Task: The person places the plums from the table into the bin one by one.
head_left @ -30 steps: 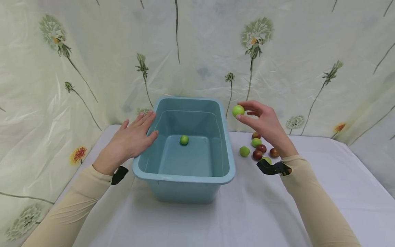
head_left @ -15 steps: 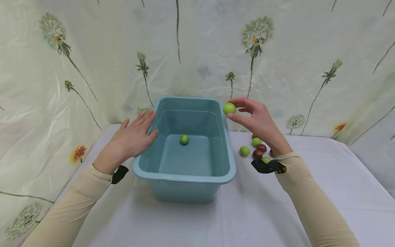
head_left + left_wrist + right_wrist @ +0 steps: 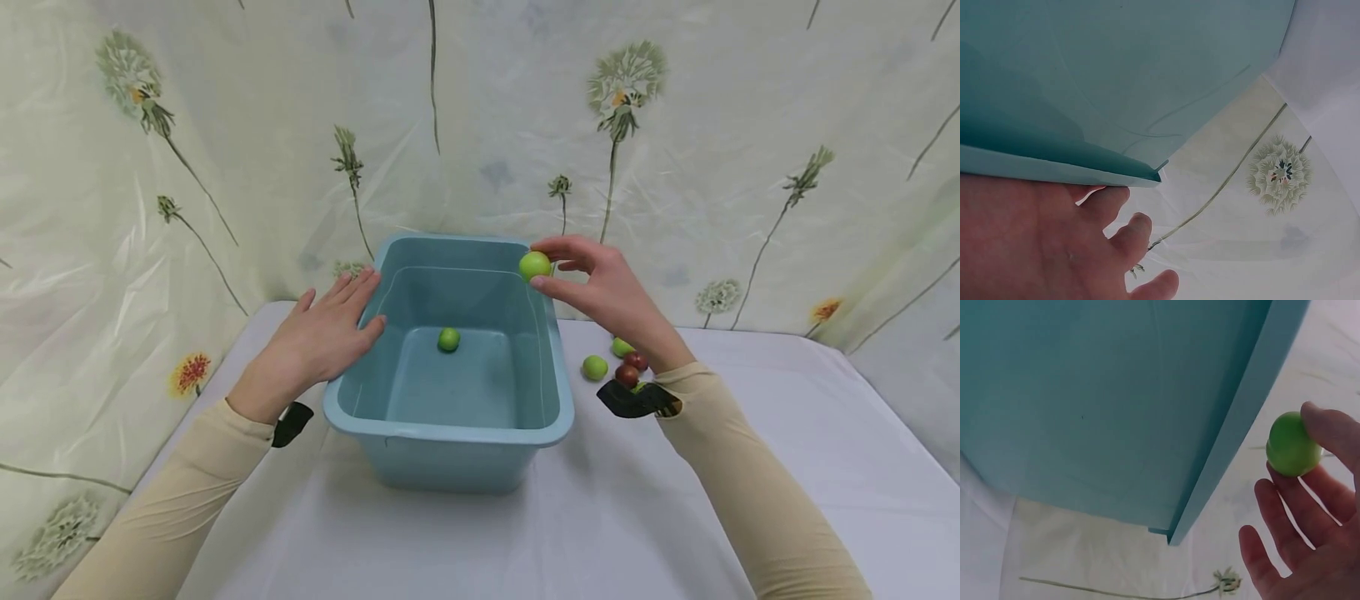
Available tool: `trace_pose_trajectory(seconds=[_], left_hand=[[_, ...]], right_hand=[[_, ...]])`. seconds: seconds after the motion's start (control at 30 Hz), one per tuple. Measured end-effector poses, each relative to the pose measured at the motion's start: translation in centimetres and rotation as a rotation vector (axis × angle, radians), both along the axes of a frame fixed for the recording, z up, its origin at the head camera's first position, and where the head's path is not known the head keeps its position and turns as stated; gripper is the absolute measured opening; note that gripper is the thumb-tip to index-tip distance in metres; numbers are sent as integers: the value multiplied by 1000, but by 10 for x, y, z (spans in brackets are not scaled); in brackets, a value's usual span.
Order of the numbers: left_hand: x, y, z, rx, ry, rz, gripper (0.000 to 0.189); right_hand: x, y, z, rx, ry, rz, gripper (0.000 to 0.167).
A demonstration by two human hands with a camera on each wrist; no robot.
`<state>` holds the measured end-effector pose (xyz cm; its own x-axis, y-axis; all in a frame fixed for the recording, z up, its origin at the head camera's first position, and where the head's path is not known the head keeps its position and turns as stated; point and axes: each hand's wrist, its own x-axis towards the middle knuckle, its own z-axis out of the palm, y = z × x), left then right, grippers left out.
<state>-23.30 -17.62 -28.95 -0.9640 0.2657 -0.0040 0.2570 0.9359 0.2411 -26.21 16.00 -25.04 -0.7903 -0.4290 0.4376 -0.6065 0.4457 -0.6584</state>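
Note:
My right hand (image 3: 592, 279) pinches a round green plum (image 3: 535, 266) between thumb and fingers, over the far right rim of a blue plastic basin (image 3: 450, 434). In the right wrist view the green plum (image 3: 1293, 444) shows beside the basin's outer wall (image 3: 1116, 412). With fingers straight, my left hand (image 3: 318, 337) rests on the basin's left rim. From below, the left wrist view has that hand (image 3: 1066, 237) under the rim (image 3: 1054, 169). Inside the basin, one green plum (image 3: 448, 339) lies on the bottom.
Right of the basin, several green and dark red fruits lie on the white tablecloth (image 3: 787, 433), among them a green one (image 3: 595, 367) and a red one (image 3: 627, 376). My right wrist hides part of this group. A flower-printed curtain (image 3: 480, 108) hangs behind the table.
My right hand has moved left with the green plum, from beside the basin to over its right rim. The left hand has stayed in place.

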Motion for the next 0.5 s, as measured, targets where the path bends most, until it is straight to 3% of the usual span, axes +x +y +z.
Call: trace_pose_trajectory(seconds=[0.33,0.5], left_hand=[[0,1,1,-3,1,0,67],[0,1,2,-4,1,3,67]], right_hand=[[-4,-12,1,62,-13,50,39],[-21,-14,-8,55,-35,80,38]])
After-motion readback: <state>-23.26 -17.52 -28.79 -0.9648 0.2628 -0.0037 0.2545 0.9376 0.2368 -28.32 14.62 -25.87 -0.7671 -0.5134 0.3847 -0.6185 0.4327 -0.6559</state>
